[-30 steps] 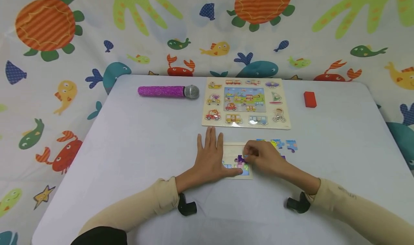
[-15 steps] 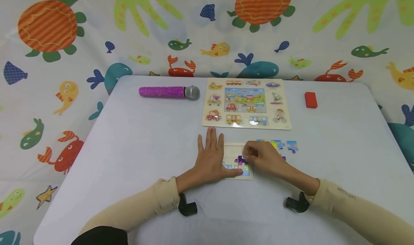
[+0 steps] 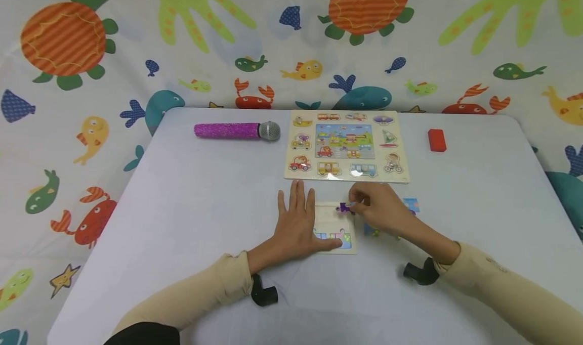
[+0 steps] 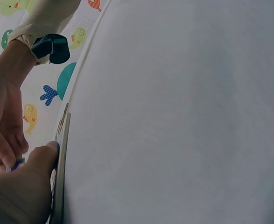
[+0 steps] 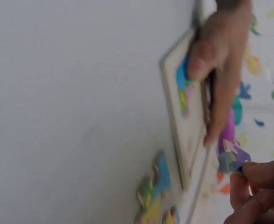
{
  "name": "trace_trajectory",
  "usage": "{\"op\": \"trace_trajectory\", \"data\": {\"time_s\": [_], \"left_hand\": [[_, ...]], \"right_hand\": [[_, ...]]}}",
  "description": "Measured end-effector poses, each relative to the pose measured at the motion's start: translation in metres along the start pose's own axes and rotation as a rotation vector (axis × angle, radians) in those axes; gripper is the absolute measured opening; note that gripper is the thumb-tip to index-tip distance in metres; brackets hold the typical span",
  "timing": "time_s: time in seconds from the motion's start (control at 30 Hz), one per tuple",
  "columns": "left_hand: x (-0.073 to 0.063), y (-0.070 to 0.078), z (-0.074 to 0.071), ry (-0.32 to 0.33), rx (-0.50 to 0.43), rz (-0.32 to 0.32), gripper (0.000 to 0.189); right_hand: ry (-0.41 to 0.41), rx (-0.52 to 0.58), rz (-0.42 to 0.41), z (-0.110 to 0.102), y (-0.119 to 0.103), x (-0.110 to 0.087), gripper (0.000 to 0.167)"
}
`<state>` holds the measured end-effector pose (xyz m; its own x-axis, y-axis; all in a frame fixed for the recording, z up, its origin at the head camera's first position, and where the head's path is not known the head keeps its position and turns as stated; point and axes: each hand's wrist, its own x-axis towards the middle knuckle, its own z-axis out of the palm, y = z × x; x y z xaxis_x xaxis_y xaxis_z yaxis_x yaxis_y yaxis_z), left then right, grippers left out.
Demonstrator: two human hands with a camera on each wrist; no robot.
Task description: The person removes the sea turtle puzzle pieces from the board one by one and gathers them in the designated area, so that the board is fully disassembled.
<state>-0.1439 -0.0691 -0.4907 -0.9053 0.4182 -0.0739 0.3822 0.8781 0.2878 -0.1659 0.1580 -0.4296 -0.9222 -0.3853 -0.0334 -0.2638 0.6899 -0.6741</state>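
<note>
In the head view my left hand (image 3: 296, 226) rests with straight fingers over the left side of a small wooden puzzle tray (image 3: 326, 215). Its thumb lies across the joined pieces along the tray's bottom row. My right hand (image 3: 380, 208) pinches a purple jigsaw piece (image 3: 344, 208) at the tray's upper right. The right wrist view shows this jigsaw piece (image 5: 237, 156) between thumb and fingers, raised clear of the tray (image 5: 174, 100). Several loose jigsaw pieces (image 3: 411, 204) lie right of the tray, partly hidden by my right hand.
A larger wooden vehicle puzzle board (image 3: 295, 173) lies behind the tray. At the back left is a purple microphone (image 3: 227, 130), and at the back right a red block (image 3: 437, 140). A sea-animal printed cloth (image 3: 205, 72) hangs behind the white table (image 3: 205, 198).
My right hand has lifted the purple jigsaw piece off the joined row and carried it away from me, toward the tray's far right corner. My left hand stays in place.
</note>
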Motion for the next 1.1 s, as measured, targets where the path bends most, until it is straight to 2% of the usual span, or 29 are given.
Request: {"op": "trace_trajectory", "data": {"time_s": [0.17,0.27,0.37,0.53,0.63,0.77,0.93,1.1], "left_hand": [[0.001,-0.001,0.001,0.007,0.006,-0.001,0.138],[0.000,-0.002,-0.001,0.020,-0.005,0.005,0.137],[-0.001,-0.003,-0.003,0.035,-0.024,0.007,0.136],[-0.001,-0.005,-0.003,0.041,-0.048,-0.004,0.136],[0.000,-0.006,-0.002,0.024,-0.064,-0.013,0.136],[0.002,-0.006,-0.002,-0.004,-0.089,-0.016,0.134],[0.003,-0.006,-0.001,-0.009,-0.096,-0.004,0.134],[0.003,-0.005,-0.001,0.002,-0.084,0.012,0.135]], "right_hand": [[0.029,-0.007,0.134,-0.037,0.022,-0.027,0.004],[0.007,-0.045,0.198,-0.056,0.042,-0.047,0.007],[-0.032,-0.070,0.238,-0.064,0.060,-0.064,0.009],[-0.049,-0.061,0.248,-0.056,0.078,-0.078,0.007],[-0.034,-0.099,0.233,-0.049,0.084,-0.081,0.010],[-0.010,-0.177,0.219,-0.043,0.085,-0.083,0.019],[-0.022,-0.251,0.207,-0.039,0.082,-0.088,0.032],[-0.005,-0.297,0.173,-0.036,0.082,-0.092,0.033]]}}
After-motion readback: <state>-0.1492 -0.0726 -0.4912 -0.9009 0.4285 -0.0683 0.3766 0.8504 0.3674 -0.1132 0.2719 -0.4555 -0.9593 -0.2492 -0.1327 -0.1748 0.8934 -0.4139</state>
